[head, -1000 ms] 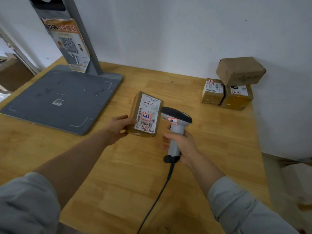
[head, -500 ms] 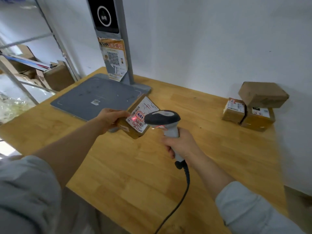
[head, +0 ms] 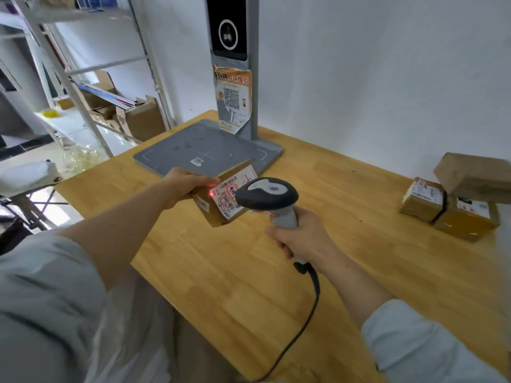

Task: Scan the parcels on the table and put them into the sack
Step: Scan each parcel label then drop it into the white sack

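Here, above the pale wooden table (head: 345, 272), I hold up a small brown cardboard parcel (head: 224, 201). Its white shipping label, printed with barcodes and scrawled over in red pen, is tilted toward me. A red dot of light shows on the label's left edge. My left hand (head: 184, 185) grips the parcel by its far left side, fingers curled round the edge, keeping it clear of the tabletop. My right hand (head: 301, 239) is wrapped round the grey handle of a black-headed handheld scanner (head: 266, 197). The scanner's head sits just beside the parcel and covers the label's right part. Its black cable (head: 304, 322) trails down toward me across the table.

Behind the parcel lies a flat grey scanning platform (head: 204, 150) with an upright post. Well apart to my right, by the white wall, three more brown parcels (head: 470, 219) are stacked, one resting tilted on the two below.
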`<state>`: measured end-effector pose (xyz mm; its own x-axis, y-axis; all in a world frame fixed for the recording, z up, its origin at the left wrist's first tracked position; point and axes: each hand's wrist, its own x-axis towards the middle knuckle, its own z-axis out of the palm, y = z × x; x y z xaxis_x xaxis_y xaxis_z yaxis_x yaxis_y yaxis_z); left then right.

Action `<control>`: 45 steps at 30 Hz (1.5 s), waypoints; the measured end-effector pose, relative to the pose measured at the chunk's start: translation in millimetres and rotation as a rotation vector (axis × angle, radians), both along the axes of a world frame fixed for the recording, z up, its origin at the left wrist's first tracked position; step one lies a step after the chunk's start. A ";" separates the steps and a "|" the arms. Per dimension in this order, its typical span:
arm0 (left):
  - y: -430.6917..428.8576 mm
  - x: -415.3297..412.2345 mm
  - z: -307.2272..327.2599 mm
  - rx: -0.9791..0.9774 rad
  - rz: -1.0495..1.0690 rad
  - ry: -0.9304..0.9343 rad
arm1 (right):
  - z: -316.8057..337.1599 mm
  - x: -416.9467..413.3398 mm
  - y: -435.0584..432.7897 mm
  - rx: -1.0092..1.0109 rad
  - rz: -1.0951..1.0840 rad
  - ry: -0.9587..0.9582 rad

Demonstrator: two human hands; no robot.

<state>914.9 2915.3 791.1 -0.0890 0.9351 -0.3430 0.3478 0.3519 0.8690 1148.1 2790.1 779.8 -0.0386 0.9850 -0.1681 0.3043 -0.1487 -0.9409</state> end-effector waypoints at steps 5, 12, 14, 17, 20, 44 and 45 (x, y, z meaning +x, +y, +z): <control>-5.4 -13.7 1.1 0.011 0.021 0.012 | 0.0 -10.0 -0.7 -0.017 0.022 0.039; -10.6 -26.3 3.5 0.014 0.036 0.027 | 2.5 -19.9 -1.4 -0.001 0.048 0.044; -12.2 -30.1 3.2 0.020 0.034 0.024 | 3.3 -23.0 -1.2 0.005 0.055 0.037; -13.3 -35.4 2.4 0.024 0.035 0.022 | 4.4 -27.3 -1.0 0.010 0.065 0.039; -14.6 -39.9 2.0 0.013 0.040 0.027 | 4.5 -31.3 -0.8 0.018 0.073 0.031; -170.0 -267.9 -32.5 0.003 0.992 0.000 | -25.4 -196.1 13.7 -0.236 0.409 0.226; -179.6 -276.9 -38.5 -0.027 1.030 0.028 | -27.8 -203.9 13.2 -0.263 0.421 0.233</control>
<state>638.0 2735.7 752.6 -0.8511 0.3927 -0.3485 -0.1138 0.5100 0.8526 944.2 2803.3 752.0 -0.4861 0.8022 -0.3468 0.1767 -0.2984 -0.9379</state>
